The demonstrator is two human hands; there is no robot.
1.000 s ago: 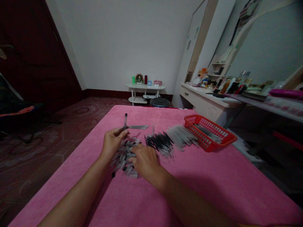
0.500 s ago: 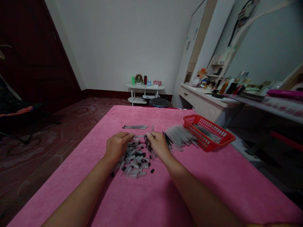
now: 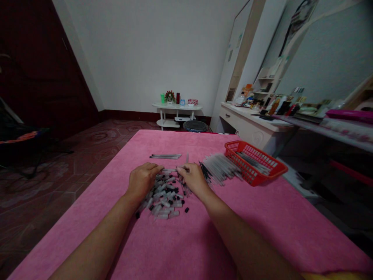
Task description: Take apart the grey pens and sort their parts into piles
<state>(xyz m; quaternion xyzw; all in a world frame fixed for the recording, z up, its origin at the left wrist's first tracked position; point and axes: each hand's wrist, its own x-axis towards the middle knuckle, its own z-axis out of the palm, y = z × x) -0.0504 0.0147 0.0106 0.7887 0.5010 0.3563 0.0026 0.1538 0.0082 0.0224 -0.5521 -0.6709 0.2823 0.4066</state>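
My left hand [image 3: 142,179] pinches the left end of a thin, clear pen barrel [image 3: 169,170], held level over the pink cloth. The fingers of my right hand [image 3: 192,177] are closed on the barrel's other end, where a dark tip partly shows. Just below my hands lies a heap of clear and black pen caps [image 3: 164,203]. Thin dark-tipped refills [image 3: 184,187] lie under my right hand, partly hidden by it. Several pens [image 3: 165,156] rest side by side beyond my hands.
Loose clear barrels [image 3: 220,167] lie fanned out to the right, next to black-tipped pieces [image 3: 205,172]. A red plastic basket [image 3: 253,179] with more thin sticks stands at the right. One black cap [image 3: 187,210] lies apart. Pink cloth [image 3: 163,249] covers the table.
My right fingertips have shifted slightly left along the barrel, closer to my left hand. The left hand keeps its grip, and the view has shifted a little.
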